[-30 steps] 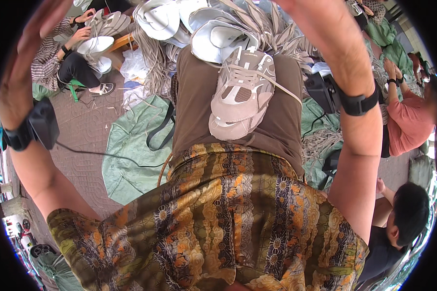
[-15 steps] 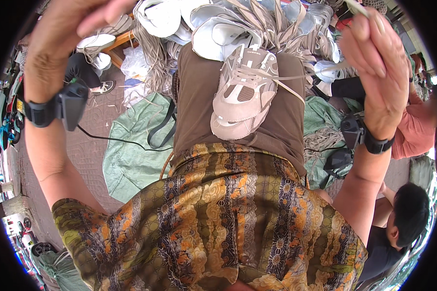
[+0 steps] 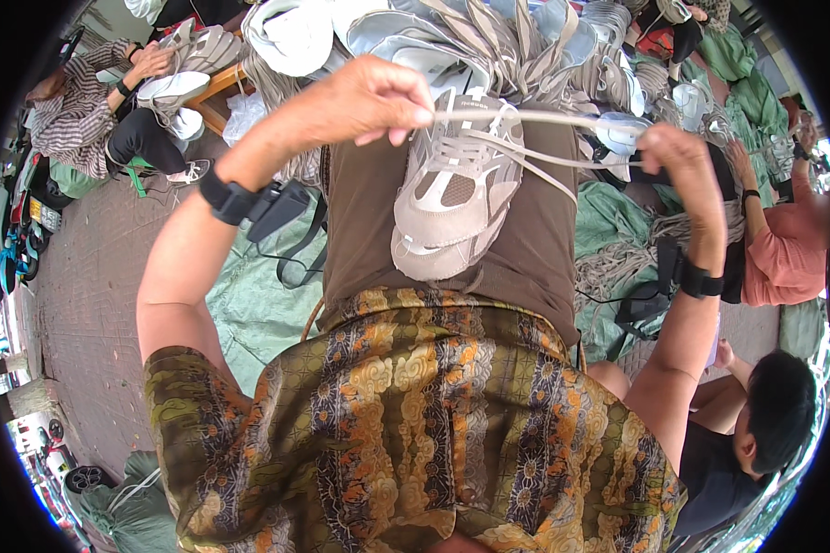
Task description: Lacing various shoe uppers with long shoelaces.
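Note:
On my lap lies a beige and white sneaker upper (image 3: 453, 214), its toe toward me, with a second toe showing just below the first. Flat beige lace is threaded through its eyelets. Above the tongue, a length of shoelace (image 3: 549, 118) stretches between my hands. My left hand (image 3: 378, 100) is closed in a pinch on one end, near the top of the upper. Out to the right, my right hand (image 3: 681, 155) is closed around the lace, its fingers slightly blurred. Further lace strands run from the eyelets toward the right hand.
White and beige shoe uppers (image 3: 415, 60) are heaped beyond my knees. Green sheeting (image 3: 258, 309) lies on both sides, with a bundle of laces (image 3: 618, 267) at right. Other people sit nearby: a striped sleeve (image 3: 83, 111) at far left, a pink shirt (image 3: 788, 263) at right.
My left hand has come down and inward from the upper left to the lace by the upper. My right hand has moved lower, and the lace now spans both hands.

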Available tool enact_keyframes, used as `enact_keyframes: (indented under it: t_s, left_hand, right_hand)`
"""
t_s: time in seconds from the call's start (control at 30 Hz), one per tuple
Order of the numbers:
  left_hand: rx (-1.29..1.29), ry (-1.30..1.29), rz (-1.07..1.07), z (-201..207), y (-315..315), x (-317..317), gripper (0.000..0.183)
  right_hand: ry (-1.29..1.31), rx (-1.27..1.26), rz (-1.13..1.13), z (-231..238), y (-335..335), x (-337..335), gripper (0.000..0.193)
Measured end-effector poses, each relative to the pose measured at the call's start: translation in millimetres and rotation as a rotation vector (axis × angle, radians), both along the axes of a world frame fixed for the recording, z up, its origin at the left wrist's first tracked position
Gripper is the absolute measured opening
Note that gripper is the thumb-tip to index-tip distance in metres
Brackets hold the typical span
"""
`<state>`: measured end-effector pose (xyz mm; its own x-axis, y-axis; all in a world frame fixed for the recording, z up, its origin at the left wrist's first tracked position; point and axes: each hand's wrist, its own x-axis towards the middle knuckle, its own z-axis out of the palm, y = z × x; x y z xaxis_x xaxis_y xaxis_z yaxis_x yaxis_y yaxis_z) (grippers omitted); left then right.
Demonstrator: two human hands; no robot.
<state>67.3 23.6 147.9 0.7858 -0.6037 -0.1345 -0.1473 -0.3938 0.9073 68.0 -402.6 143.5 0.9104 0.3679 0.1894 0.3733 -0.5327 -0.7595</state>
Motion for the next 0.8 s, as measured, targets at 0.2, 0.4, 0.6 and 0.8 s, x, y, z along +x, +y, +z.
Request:
enact_keyframes:
  t_s: [0.2, 0.4, 0.6, 0.8]
  left_hand:
    - [-0.060, -0.059, -0.052, -34, -31, 14, 0.012]
    - [-0.095, 0.023, -0.020, -25, -45, 13, 0.008]
    - [-0.069, 0.002, -0.067, -30, -40, 23, 0.006]
    - [-0.277, 0.078, -0.131, -52, -40, 37, 0.009]
  right_hand:
    - [-0.028, -0.047, 0.023, -39, 82, -9, 0.026]
    - [0.378, 0.335, 0.216, -26, 160, -2, 0.024]
    - [0.474, 0.258, 0.288, -33, 167, 3, 0.016]
    - [0.479, 0.157, 0.164, -49, 160, 9, 0.014]
